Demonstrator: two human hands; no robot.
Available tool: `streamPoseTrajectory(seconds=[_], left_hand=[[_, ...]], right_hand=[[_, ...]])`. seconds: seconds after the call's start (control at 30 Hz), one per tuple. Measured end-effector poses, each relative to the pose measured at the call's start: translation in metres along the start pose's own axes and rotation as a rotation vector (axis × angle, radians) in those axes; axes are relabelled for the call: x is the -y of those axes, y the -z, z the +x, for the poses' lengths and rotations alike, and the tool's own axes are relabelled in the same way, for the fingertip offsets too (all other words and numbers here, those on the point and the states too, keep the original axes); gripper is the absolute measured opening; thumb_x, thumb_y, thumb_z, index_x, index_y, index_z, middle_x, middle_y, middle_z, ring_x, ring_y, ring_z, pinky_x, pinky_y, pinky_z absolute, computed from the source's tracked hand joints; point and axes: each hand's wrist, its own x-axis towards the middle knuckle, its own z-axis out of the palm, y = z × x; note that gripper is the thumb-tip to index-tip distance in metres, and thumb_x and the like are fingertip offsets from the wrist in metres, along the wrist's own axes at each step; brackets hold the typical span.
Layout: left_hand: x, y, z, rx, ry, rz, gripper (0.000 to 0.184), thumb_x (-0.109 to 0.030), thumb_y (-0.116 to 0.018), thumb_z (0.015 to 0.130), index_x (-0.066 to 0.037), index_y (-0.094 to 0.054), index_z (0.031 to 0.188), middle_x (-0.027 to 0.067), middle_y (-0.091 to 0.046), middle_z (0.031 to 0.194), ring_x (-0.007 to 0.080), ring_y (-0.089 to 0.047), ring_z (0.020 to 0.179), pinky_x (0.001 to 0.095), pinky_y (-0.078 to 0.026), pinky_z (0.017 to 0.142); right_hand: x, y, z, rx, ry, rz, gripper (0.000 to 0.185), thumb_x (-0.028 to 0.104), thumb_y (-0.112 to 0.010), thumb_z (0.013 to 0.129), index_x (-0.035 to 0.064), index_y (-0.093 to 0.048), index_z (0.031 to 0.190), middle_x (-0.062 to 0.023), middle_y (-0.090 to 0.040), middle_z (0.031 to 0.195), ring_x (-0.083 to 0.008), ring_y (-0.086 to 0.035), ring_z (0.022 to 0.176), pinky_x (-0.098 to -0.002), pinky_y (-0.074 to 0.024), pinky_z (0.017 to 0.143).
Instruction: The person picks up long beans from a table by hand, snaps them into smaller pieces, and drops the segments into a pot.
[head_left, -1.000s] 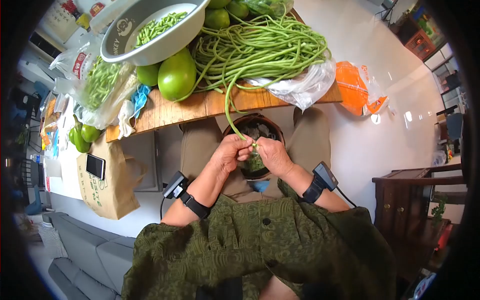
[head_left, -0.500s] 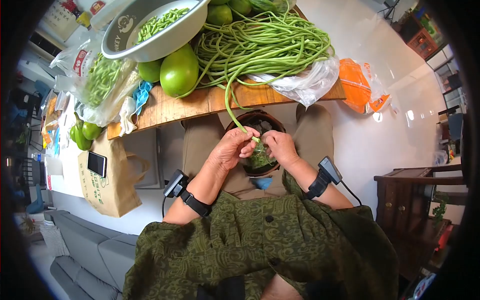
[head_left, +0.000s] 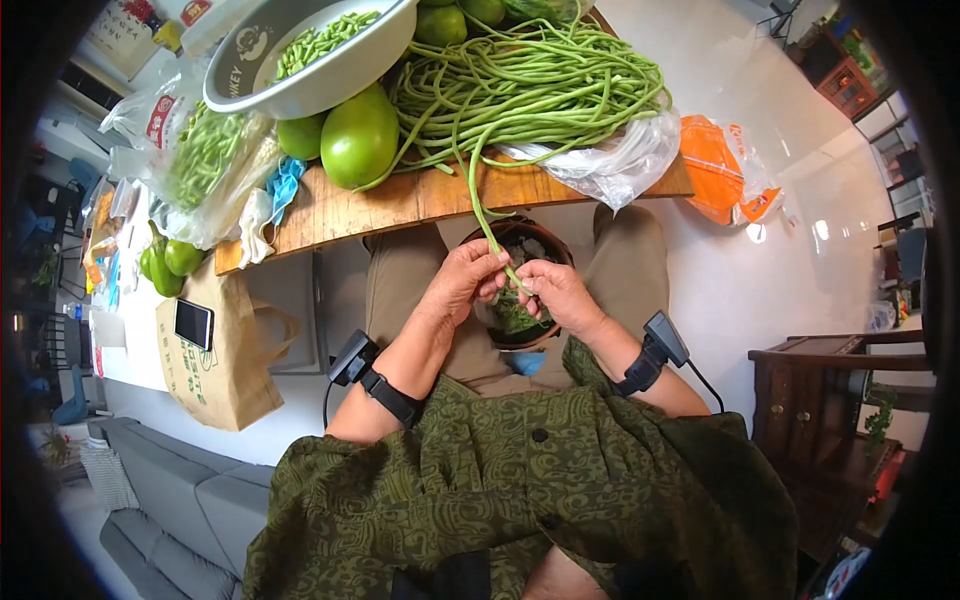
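A long green bean [head_left: 480,203] hangs from the table edge down to my hands. My left hand [head_left: 467,278] is closed, pinching it between thumb and fingers. Close beside it, my right hand [head_left: 560,292] is closed on the bean's lower end. Under both hands, between my knees, stands a round brown bin [head_left: 563,250] with green scraps inside. Above, a big heap of long beans [head_left: 540,85] lies on the wooden table [head_left: 420,208], partly over a clear plastic bag [head_left: 625,165].
A grey basin [head_left: 330,90] of cut bean pieces stands at the table's upper left, by a large green gourd [head_left: 358,140]. A bag of beans [head_left: 207,165] sits further left. A paper bag [head_left: 225,385] with a phone [head_left: 194,325] is lower left; an orange bag [head_left: 712,170] lies right.
My right hand has moved slightly left and taken hold of the bean's lower end. My left hand still pinches the bean, which has shifted a little to the right.
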Motion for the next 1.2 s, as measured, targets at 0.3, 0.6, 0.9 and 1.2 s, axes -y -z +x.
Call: streamPoseTrajectory(seconds=[0.3,0.6,0.9,1.2], left_hand=[[0.001,-0.008,0.002,-0.068,-0.044,0.209,0.009,-0.009,-0.057,0.082,-0.004,-0.051,0.078,0.0038,-0.055,0.058,0.0066,-0.044,0.038,0.0192,-0.032,0.034],[0.008,-0.031,-0.007,-0.124,-0.293,0.708,0.011,-0.005,-0.056,0.083,-0.003,-0.046,0.077,0.0003,-0.048,0.054,0.0054,-0.044,0.042,0.0210,-0.034,0.037],[0.018,-0.045,-0.010,0.066,-0.595,0.830,0.011,-0.006,-0.057,0.081,-0.003,-0.048,0.077,0.0023,-0.051,0.058,0.0061,-0.045,0.043,0.0210,-0.035,0.039],[0.009,-0.019,-0.002,0.000,0.003,0.032,0.008,-0.014,-0.059,0.083,-0.006,-0.057,0.084,-0.0027,-0.049,0.057,0.0030,-0.034,0.042,0.0168,-0.024,0.040]], right_hand=[[0.005,-0.008,-0.004,-0.060,0.173,-0.446,0.007,0.007,-0.046,0.083,0.0012,-0.050,0.082,-0.0091,-0.054,0.064,-0.0177,-0.055,0.056,-0.0282,-0.0444,0.050],[-0.007,-0.008,0.001,-0.336,0.381,-1.023,0.011,0.006,-0.049,0.079,-0.0011,-0.047,0.071,-0.0204,-0.054,0.065,-0.0380,-0.056,0.067,-0.0436,-0.0443,0.058],[-0.031,0.018,0.016,-0.334,-0.080,0.212,0.023,0.015,-0.043,0.080,0.0021,-0.052,0.063,-0.0037,-0.047,0.056,-0.0140,-0.044,0.048,-0.0283,-0.0383,0.043],[0.012,-0.006,-0.002,0.025,0.015,0.205,0.021,0.023,-0.054,0.086,0.0045,-0.046,0.086,-0.0006,-0.047,0.065,-0.0070,-0.046,0.053,-0.0200,-0.0383,0.044]])
